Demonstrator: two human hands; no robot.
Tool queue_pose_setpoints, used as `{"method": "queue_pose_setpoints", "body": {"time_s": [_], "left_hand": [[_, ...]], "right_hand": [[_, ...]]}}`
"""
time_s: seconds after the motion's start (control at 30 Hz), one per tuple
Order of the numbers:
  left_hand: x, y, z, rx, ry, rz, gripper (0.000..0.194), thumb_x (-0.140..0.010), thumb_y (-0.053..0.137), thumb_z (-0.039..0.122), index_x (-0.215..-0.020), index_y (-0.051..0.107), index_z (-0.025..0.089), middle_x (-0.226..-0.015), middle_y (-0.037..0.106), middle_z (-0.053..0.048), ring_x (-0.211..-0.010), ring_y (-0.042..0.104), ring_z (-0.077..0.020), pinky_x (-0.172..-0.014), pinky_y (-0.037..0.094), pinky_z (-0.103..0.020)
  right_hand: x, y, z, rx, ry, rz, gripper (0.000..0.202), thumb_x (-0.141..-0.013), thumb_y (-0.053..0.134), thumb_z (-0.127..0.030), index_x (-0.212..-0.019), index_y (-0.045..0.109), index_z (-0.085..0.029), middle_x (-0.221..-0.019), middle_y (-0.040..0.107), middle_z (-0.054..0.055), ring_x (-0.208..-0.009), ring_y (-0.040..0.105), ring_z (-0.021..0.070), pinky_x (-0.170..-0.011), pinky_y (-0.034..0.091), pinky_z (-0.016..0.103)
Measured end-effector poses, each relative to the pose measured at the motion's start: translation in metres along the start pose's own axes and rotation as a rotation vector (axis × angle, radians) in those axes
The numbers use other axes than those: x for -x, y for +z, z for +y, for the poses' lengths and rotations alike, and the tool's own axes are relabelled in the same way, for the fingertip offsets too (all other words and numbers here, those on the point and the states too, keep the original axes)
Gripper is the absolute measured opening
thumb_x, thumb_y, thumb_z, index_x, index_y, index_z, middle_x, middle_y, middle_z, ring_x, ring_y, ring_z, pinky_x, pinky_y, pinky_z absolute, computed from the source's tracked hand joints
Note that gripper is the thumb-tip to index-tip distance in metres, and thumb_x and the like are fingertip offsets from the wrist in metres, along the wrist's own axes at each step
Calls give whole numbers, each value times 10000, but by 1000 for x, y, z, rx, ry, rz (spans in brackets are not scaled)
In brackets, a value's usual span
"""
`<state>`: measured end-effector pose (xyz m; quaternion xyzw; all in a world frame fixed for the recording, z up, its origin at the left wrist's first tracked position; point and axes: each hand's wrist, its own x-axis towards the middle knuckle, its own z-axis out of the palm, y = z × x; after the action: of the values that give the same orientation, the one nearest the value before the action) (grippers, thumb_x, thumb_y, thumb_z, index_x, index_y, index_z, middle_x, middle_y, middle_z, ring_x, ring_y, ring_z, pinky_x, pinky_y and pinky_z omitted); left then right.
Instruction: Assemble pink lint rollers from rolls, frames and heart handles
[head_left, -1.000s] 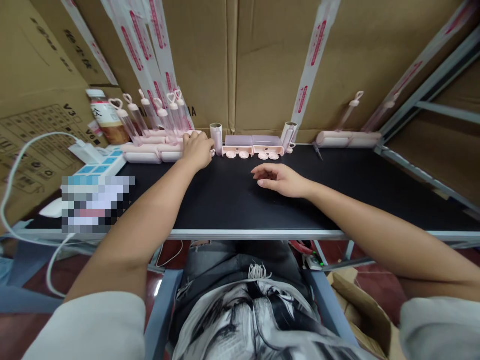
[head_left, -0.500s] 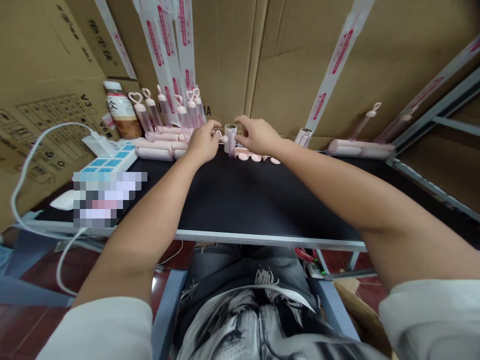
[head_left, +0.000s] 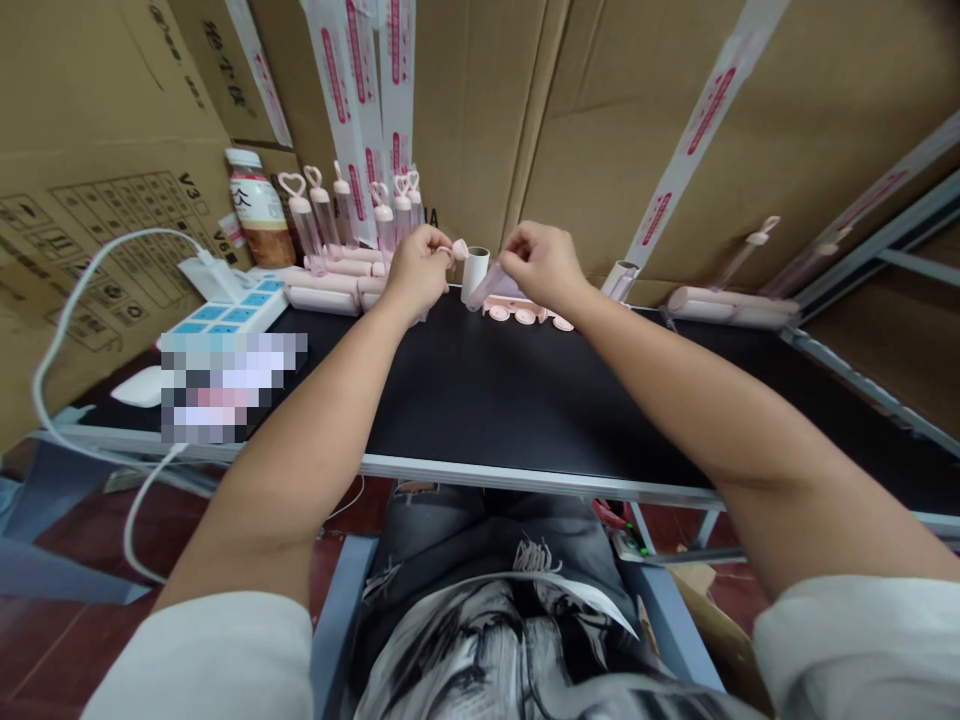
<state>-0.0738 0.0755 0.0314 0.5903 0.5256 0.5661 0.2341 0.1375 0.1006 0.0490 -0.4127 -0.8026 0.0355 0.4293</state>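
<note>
Near the back of the black table, my left hand (head_left: 418, 272) pinches a small pink cap (head_left: 460, 250) by its loop. My right hand (head_left: 541, 265) is closed on a clear tube (head_left: 487, 288), which tilts down to the left. Between my hands a white cylinder (head_left: 475, 272) stands upright, partly behind the tube. Several pink discs (head_left: 525, 317) lie below my right hand, beside a pink strip. Left of my left hand, several clear tubes with heart-shaped pink caps (head_left: 300, 203) stand upright by pink rolls (head_left: 322, 297).
A drink bottle (head_left: 260, 215), a power strip (head_left: 225, 315) and a white mouse-like object (head_left: 139, 386) are at the left, with a blurred-out item. Another white cylinder (head_left: 621, 280) and pink rolls (head_left: 731, 307) stand at the back right. Cardboard (head_left: 480, 120) rises behind the table.
My right hand has closed on the clear tube, which now tilts away from the white cylinder. My left hand has lifted the pink cap slightly. The view has shifted a little.
</note>
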Motion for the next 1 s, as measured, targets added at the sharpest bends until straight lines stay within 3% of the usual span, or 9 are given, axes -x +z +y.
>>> {"method": "queue_pose_setpoints", "body": {"time_s": [0.2,0.37,0.67,0.83,0.9,1.0], "left_hand": [[20,7,12,3,-41,-169,182,-879,527,42,-852,533,222,-757,639,24,-493,528,-93,-496,395,-240],[37,22,11,-57,-47,-307,198,-815,544,30,-857,542,223,-699,640,23,-499,576,-102,-454,387,-224],[48,29,18,-31,-141,-371,166,-779,544,56,-829,583,210,-721,644,9,-467,524,-96,-452,366,-253],[51,23,28,60,-166,-438,180,-727,547,70,-826,647,183,-709,624,-4,-470,502,-102,-452,349,-276],[53,20,30,97,-134,-495,164,-765,589,130,-893,679,177,-704,615,0,-491,501,-113,-477,354,-284],[54,16,28,8,61,-533,251,-862,699,339,-1038,737,165,-680,587,22,-575,497,-124,-581,401,-284]], "right_hand": [[45,-45,24,-471,197,191,144,-895,619,-398,-880,605,-255,-645,533,-27,-508,521,147,-526,484,320],[80,-54,30,-634,334,216,308,-854,716,-550,-919,602,-271,-695,557,-29,-536,576,141,-537,547,322],[99,-51,19,-681,259,158,413,-848,837,-620,-927,663,-254,-733,675,3,-601,689,181,-642,637,383],[104,-55,18,-581,204,183,504,-884,778,-750,-925,645,-265,-737,681,13,-640,713,210,-692,642,414],[104,-56,17,-542,217,192,552,-880,740,-810,-930,625,-272,-743,682,18,-666,720,219,-710,647,418],[103,-59,17,-529,250,185,560,-880,717,-827,-929,596,-282,-748,676,17,-679,724,220,-722,653,419]]}}
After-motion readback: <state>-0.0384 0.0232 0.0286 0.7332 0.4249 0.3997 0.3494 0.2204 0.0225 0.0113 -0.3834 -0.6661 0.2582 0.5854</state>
